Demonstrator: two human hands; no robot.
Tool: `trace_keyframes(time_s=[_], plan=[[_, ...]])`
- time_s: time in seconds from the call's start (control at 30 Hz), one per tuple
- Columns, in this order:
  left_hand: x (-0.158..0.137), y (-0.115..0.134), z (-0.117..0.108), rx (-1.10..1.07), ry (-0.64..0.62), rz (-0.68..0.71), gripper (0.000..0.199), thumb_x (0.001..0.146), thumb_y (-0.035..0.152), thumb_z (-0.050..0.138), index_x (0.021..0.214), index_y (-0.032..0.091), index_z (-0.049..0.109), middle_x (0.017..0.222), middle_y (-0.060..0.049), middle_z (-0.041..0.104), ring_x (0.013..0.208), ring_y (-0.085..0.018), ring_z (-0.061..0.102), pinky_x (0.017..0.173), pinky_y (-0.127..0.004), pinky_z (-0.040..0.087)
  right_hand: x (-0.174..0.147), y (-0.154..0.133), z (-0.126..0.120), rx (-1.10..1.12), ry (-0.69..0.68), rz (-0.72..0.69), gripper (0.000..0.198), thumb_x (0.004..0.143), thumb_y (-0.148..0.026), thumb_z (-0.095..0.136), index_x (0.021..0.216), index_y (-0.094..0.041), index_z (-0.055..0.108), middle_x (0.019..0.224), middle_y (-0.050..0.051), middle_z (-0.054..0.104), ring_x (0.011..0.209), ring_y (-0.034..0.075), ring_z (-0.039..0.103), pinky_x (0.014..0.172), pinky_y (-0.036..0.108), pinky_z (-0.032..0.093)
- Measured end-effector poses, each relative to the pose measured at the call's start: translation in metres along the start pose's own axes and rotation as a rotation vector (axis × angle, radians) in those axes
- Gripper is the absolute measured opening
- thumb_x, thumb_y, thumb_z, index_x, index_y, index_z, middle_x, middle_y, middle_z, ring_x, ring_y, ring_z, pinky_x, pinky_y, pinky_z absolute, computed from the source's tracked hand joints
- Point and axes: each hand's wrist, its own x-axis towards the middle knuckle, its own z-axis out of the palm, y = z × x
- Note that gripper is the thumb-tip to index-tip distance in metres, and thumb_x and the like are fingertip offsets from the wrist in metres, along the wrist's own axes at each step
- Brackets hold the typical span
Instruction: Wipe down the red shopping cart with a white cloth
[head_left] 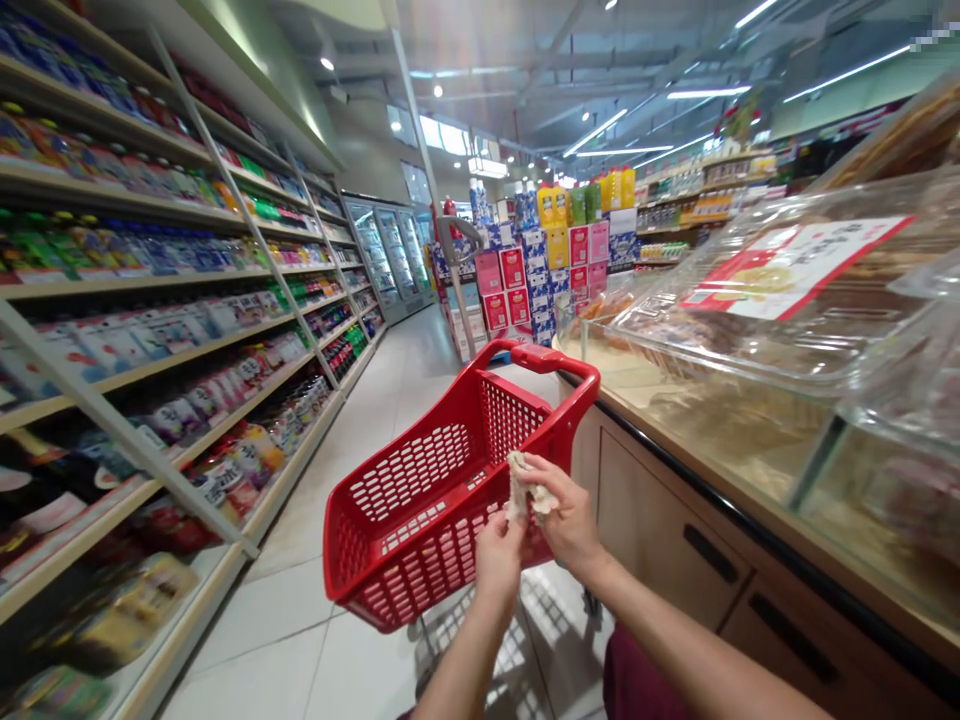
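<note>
Shelves [150, 370] left, counter [645, 490] right, cart [442, 535] between

Bare forearms [475, 632] slant in from the near side and converge, the left hand [501, 552] closed in a pinch, the right hand [568, 513] slightly farther, its fingers [541, 472] curled leftward.

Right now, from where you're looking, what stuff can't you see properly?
All in the head view:
Crumpled pale bundle: fingers of the left hand and right hand cover parts, so I can't tell what it is.
Red cart: its underside is partly hidden behind the left forearm.
Label: small print too blurred.
Lower-left packs: blurred, some cut off by the frame's edge.
Glass-door fridges: contents too small.
</note>
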Motion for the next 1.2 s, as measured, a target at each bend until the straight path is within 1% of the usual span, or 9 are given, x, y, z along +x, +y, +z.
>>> trace_keyframes(time_s=[0.2, 0.3, 0.43, 0.5, 0.6, 0.7, 0.93, 1.1, 1.2], plan=[[-0.013, -0.002, -0.011, 0.564, -0.034, 0.572, 0.025, 0.076, 0.024, 0.040, 0.086, 0.016, 0.061, 0.086, -0.008, 0.063, 0.086, -0.020, 0.057, 0.079, -0.033, 0.044, -0.014, 0.010, 0.007, -0.251, -0.168, 0.004, 0.054, 0.072, -0.022, 0.053, 0.124, -0.017, 0.039, 0.125, 0.010, 0.046, 0.116, 0.021, 0.041, 0.095, 0.036, 0.037], [-0.015, -0.002, -0.014, 0.689, -0.104, 0.702, 0.028, 0.077, 0.018, 0.036, 0.088, 0.018, 0.061, 0.093, -0.009, 0.062, 0.094, -0.019, 0.054, 0.083, -0.033, 0.043, -0.017, 0.012, 0.008, -0.189, -0.173, 0.033, 0.051, 0.075, -0.019, 0.049, 0.125, -0.019, 0.038, 0.122, 0.008, 0.050, 0.110, 0.018, 0.047, 0.092, 0.033, 0.041], [-0.002, 0.000, -0.031, 0.934, -0.162, 0.816, 0.031, 0.076, 0.015, 0.036, 0.098, 0.018, 0.058, 0.107, -0.009, 0.058, 0.104, -0.019, 0.048, 0.091, -0.037, 0.038, 0.013, 0.016, -0.007, -0.256, -0.296, -0.131, 0.043, 0.077, -0.010, 0.040, 0.118, -0.023, 0.047, 0.116, 0.004, 0.055, 0.107, 0.015, 0.050, 0.091, 0.032, 0.042], [0.011, 0.001, -0.052, 1.089, -0.028, 0.799, 0.037, 0.074, 0.015, 0.038, 0.109, 0.017, 0.051, 0.121, -0.010, 0.049, 0.114, -0.021, 0.040, 0.097, -0.042, 0.031, 0.052, 0.022, -0.025, -0.417, -0.273, -0.255, 0.042, 0.078, -0.009, 0.038, 0.116, -0.024, 0.049, 0.119, 0.003, 0.053, 0.111, 0.016, 0.046, 0.094, 0.034, 0.040], [0.032, 0.001, -0.088, 1.284, 0.267, 0.573, 0.042, 0.071, 0.018, 0.043, 0.113, 0.012, 0.047, 0.124, -0.014, 0.045, 0.116, -0.025, 0.038, 0.097, -0.045, 0.028, 0.117, 0.043, -0.055, -0.730, -0.092, -0.395, 0.036, 0.081, -0.013, 0.039, 0.114, -0.021, 0.051, 0.127, 0.007, 0.043, 0.123, 0.023, 0.029, 0.099, 0.045, 0.030], [0.045, -0.005, -0.113, 1.390, 0.275, 0.424, 0.042, 0.069, 0.018, 0.045, 0.110, 0.011, 0.049, 0.111, -0.012, 0.055, 0.105, -0.023, 0.047, 0.093, -0.039, 0.033, 0.150, 0.072, -0.071, -0.966, -0.119, -0.459, 0.033, 0.083, -0.012, 0.035, 0.108, -0.017, 0.055, 0.125, 0.012, 0.045, 0.123, 0.027, 0.028, 0.094, 0.051, 0.032], [0.048, -0.015, -0.116, 1.441, 0.283, 0.479, 0.043, 0.065, 0.013, 0.044, 0.108, 0.012, 0.049, 0.108, -0.011, 0.057, 0.102, -0.022, 0.048, 0.091, -0.036, 0.032, 0.112, 0.096, -0.051, -0.968, -0.437, -0.672, 0.030, 0.084, -0.012, 0.036, 0.101, -0.021, 0.059, 0.109, 0.005, 0.059, 0.109, 0.018, 0.047, 0.092, 0.035, 0.040], [0.046, -0.015, -0.118, 1.416, 0.271, 0.497, 0.045, 0.063, 0.013, 0.042, 0.108, 0.011, 0.049, 0.107, -0.010, 0.057, 0.101, -0.021, 0.048, 0.091, -0.036, 0.033, 0.135, 0.088, -0.055, -1.034, -0.317, -0.593, 0.031, 0.084, -0.010, 0.032, 0.102, -0.011, 0.058, 0.107, 0.017, 0.057, 0.109, 0.025, 0.046, 0.089, 0.047, 0.038], [0.045, -0.018, -0.121, 1.389, 0.274, 0.540, 0.047, 0.060, 0.010, 0.042, 0.106, 0.012, 0.050, 0.106, -0.011, 0.057, 0.101, -0.022, 0.049, 0.090, -0.038, 0.034, 0.117, 0.086, -0.031, -1.007, -0.397, -0.634, 0.026, 0.084, -0.013, 0.038, 0.096, -0.015, 0.061, 0.106, 0.013, 0.059, 0.107, 0.024, 0.048, 0.089, 0.044, 0.039]])
